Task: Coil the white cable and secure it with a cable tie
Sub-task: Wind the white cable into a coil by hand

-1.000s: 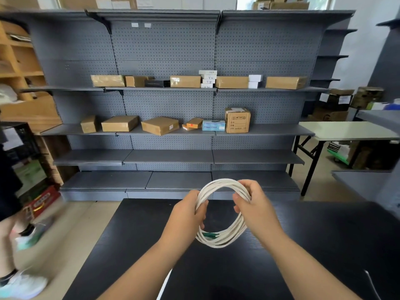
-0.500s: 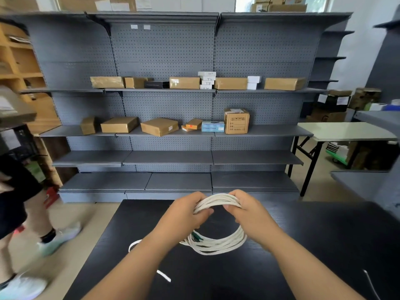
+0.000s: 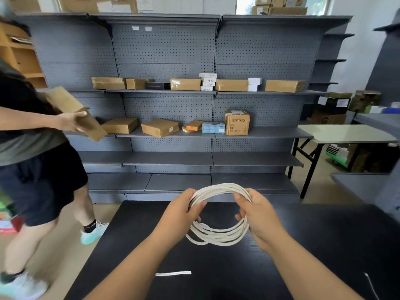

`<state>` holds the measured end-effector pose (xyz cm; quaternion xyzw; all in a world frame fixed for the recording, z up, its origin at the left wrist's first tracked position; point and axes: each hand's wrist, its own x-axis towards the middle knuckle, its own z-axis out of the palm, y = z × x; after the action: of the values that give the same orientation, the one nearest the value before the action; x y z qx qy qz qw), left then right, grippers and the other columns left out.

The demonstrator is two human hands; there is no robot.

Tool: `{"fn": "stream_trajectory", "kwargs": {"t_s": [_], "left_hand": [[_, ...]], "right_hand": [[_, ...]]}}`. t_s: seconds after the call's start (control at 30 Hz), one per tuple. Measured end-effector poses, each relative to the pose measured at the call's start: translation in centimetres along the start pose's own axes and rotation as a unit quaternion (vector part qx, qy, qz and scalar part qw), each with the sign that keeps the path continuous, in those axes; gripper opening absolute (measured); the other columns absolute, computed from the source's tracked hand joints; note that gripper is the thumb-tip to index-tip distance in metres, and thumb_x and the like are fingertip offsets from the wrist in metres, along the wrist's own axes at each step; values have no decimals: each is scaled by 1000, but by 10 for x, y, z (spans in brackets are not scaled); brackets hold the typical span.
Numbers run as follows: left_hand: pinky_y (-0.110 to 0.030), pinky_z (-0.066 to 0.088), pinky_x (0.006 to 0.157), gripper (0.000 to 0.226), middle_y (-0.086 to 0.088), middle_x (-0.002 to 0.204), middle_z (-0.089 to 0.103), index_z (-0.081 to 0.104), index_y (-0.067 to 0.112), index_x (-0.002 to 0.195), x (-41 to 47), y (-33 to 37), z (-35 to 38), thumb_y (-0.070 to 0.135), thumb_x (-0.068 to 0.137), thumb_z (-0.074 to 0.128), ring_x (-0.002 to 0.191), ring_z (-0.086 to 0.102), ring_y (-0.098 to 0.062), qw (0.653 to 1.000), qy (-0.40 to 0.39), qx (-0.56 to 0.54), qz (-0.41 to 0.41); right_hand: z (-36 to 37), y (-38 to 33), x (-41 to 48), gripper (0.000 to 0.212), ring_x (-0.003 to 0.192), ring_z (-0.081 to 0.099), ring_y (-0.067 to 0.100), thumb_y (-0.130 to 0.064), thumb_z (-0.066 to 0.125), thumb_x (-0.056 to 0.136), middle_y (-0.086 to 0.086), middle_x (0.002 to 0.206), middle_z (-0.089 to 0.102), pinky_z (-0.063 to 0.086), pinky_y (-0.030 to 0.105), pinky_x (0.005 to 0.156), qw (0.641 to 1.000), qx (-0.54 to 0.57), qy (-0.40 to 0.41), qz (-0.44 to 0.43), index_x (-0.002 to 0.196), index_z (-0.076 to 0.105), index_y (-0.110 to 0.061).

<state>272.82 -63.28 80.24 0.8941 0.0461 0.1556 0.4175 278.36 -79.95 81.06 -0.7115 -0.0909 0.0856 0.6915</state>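
The white cable is wound into a round coil of several loops, held upright above the black table. My left hand grips the coil's upper left side. My right hand grips its right side, fingers curled around the loops. A short flat white strip, which looks like the cable tie, lies on the table between my forearms, untouched.
Another person stands at the left beside the table, holding a brown package. Grey shelving with cardboard boxes stands behind the table. A white folding table is at the right. A thin white line lies near the table's right edge.
My hands have spread apart along the coil and lifted it slightly. The loose cable end is drawn in. The person at the left has walked closer, now carrying a package.
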Motion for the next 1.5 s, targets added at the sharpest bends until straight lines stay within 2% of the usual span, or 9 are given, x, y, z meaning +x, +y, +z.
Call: {"fn": "stream_trajectory", "kwargs": {"t_s": [0.1, 0.2, 0.3, 0.43, 0.57, 0.7, 0.97, 1.23, 1.5], "left_hand": [[-12, 38, 50, 11, 5, 66, 59, 47, 27, 84, 2, -1, 2, 29, 95, 47, 55, 50, -3, 998, 20, 56, 11], [-18, 39, 55, 16, 2, 72, 58, 51, 17, 92, 1, 1, 2, 32, 96, 45, 66, 54, -13, 993, 37, 109, 38], [-30, 43, 64, 21, 0, 77, 57, 53, 15, 96, 1, 4, 3, 34, 95, 44, 73, 55, -21, 985, 33, 152, 70], [-34, 46, 67, 21, 1, 78, 60, 54, 18, 98, 1, 4, 4, 37, 93, 48, 72, 58, -19, 983, 13, 157, 93], [-31, 49, 67, 16, 3, 74, 63, 56, 24, 89, 0, -1, -1, 39, 92, 51, 71, 62, -13, 997, -37, 20, 70], [-25, 52, 66, 47, 4, 69, 65, 61, 12, 97, -2, -5, -1, 47, 90, 30, 68, 63, -11, 986, -36, -164, -5], [-29, 51, 73, 39, 0, 88, 68, 64, 17, 101, -1, -12, 11, 40, 95, 33, 77, 64, -11, 978, -39, -197, -50], [-31, 39, 103, 57, 10, 118, 65, 61, 28, 116, 7, 20, 23, 64, 85, 28, 111, 58, -2, 949, -10, -311, -52], [-27, 51, 84, 52, 11, 102, 67, 59, 35, 113, 5, 50, 28, 65, 78, 33, 92, 64, -7, 963, -11, -263, 66]], "right_hand": [[-5, 2, 3, 10, 63, 49, 13, -22, 52, 93, -2, 64, 47, 51, 41, 80, 999, -47, -9, -3, 88, 60, -18], [-9, 0, 5, 4, 72, 58, 15, -23, 56, 90, -6, 77, 58, 48, 31, 72, 986, -162, -5, -48, 93, 58, -21], [-8, 0, 5, 24, 89, 56, 10, -22, 63, 85, -13, 94, 57, 41, 19, 75, 955, -274, -14, -117, 106, 53, -26], [-5, -1, 5, 23, 95, 53, 10, -29, 58, 88, -9, 104, 58, 40, 23, 81, 909, -370, -78, -173, 110, 55, -22], [-9, -5, 7, 11, 76, 50, 6, -30, 55, 90, -11, 83, 56, 35, 14, 66, 913, -357, -87, -177, 98, 57, -22], [-14, -14, 10, 9, 57, 45, -2, -24, 54, 91, -10, 65, 50, 34, 11, 55, 953, -246, -12, -177, 83, 54, -24], [-32, -27, 17, 12, 57, 39, 5, -27, 50, 94, -23, 47, 49, 31, 25, 58, 983, -87, 36, -155, 85, 58, -25], [-46, -33, 10, 9, 46, 41, -1, -25, 51, 93, -21, 49, 48, 28, 21, 56, 973, -150, -33, -172, 91, 60, -21], [-69, -41, 3, 9, 63, 46, 3, -25, 54, 91, -8, 68, 55, 34, 18, 60, 937, -272, -51, -216, 84, 55, -29]]}}
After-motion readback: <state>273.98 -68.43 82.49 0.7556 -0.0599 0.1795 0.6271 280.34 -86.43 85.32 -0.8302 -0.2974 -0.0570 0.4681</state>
